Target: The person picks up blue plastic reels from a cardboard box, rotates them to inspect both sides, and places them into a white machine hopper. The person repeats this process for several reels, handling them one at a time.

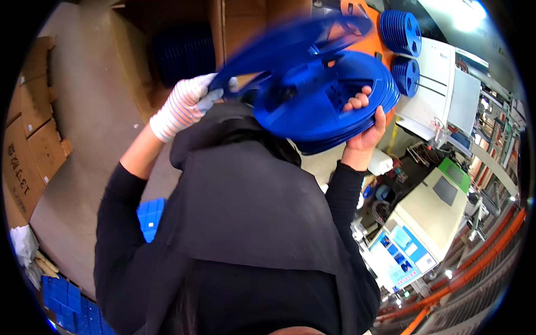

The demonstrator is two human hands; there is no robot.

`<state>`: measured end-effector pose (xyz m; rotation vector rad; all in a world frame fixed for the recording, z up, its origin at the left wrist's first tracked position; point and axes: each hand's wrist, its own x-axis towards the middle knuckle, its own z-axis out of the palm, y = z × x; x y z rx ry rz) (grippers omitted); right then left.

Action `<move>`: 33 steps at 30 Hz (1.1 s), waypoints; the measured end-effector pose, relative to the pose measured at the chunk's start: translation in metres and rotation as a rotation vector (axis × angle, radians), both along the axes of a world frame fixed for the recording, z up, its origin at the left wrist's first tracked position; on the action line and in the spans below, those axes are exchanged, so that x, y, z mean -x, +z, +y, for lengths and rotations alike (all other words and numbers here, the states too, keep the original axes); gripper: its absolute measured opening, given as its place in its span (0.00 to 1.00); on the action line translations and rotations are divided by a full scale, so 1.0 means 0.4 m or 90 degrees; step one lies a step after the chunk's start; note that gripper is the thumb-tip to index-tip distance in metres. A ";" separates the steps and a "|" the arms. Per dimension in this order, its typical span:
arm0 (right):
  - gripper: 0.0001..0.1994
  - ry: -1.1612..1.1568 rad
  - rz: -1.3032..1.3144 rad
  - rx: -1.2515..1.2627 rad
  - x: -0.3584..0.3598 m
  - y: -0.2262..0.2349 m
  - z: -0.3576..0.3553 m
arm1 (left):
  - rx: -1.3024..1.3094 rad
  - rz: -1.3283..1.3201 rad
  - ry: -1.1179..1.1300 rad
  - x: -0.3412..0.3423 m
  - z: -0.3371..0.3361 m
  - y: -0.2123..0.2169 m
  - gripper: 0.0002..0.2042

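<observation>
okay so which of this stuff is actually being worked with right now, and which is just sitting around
In hand:
left hand, gloved, lifting the top blue reel
right hand, bare, holding the stack of blue reels

Lying about:
cardboard boxes
blue reels on the white machine
beige machine with screen

1. A factory or production floor is shown, not a home or an office.
2. Boxy cream and white machines (430,218) are ranged along the right; a coloured control screen (399,254) is set into one of them.
3. An orange conveyor rail (474,262) is seen running past the machines.
4. Blue plastic reels (400,32) are stacked on a white cabinet (441,89); more are kept in an open carton behind.
5. Flattened and stacked cardboard boxes (30,139) are piled at the left; blue trays (64,310) are laid on the grey floor.
</observation>
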<state>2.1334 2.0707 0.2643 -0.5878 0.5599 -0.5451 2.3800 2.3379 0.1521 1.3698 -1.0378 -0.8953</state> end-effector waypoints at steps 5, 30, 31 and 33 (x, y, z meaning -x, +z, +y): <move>0.19 0.023 -0.027 -0.059 0.038 -0.038 0.015 | -0.033 0.713 0.230 -0.013 0.091 0.026 0.17; 0.21 -0.115 0.192 -0.027 0.052 -0.040 0.052 | 0.056 0.817 0.385 0.009 0.154 -0.069 0.21; 0.21 -0.122 0.213 -0.019 0.050 -0.038 0.054 | 0.047 0.801 0.397 0.003 0.158 -0.065 0.20; 0.21 -0.062 0.088 -0.047 0.088 -0.060 0.040 | -0.037 0.661 0.438 -0.041 0.201 -0.057 0.17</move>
